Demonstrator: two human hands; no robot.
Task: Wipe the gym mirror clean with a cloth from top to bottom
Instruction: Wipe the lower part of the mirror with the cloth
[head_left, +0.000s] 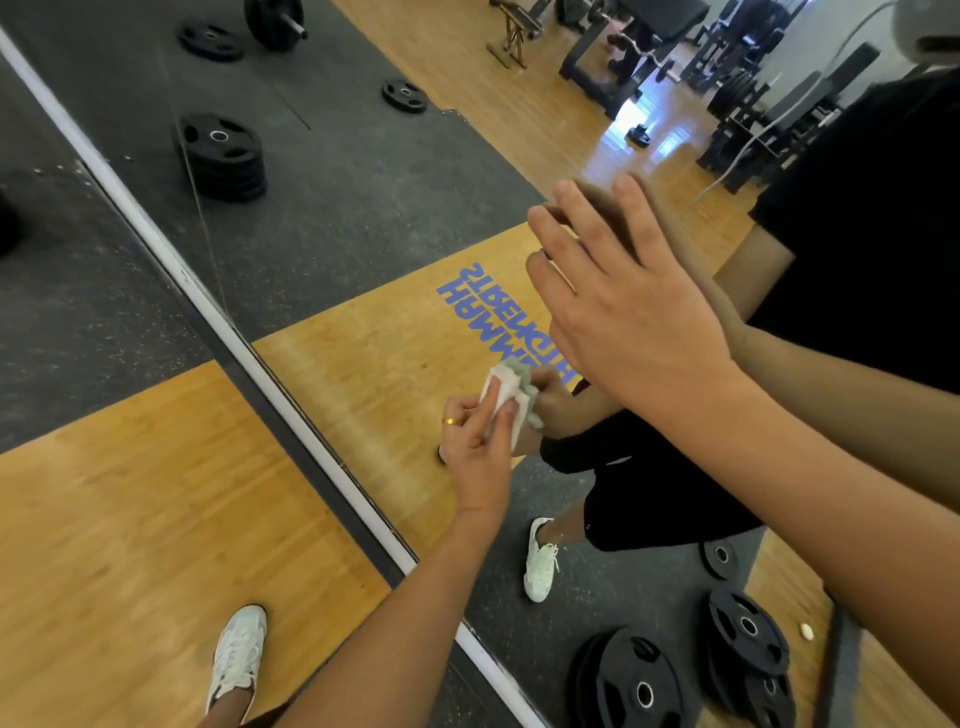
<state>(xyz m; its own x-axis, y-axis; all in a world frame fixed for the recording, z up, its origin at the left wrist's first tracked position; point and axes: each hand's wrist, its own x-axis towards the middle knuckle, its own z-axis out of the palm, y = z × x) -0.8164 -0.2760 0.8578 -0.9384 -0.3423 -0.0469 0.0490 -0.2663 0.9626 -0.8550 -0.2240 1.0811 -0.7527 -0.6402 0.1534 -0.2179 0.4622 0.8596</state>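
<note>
Just right of the frame (208, 296), the left hand (478, 447) pinches the cloth (506, 389), bunched upward from its curled fingers, onto the mirror (363, 208), nearer the frame than the right hand (623, 312), flat on it higher up, fingers spread.

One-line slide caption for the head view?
Left hand holds white cloth to gym mirror; open right hand flat against it.

Left hand (478, 441) pressing cloth (506, 387) to mirror (363, 234), right hand (623, 301) open
</note>
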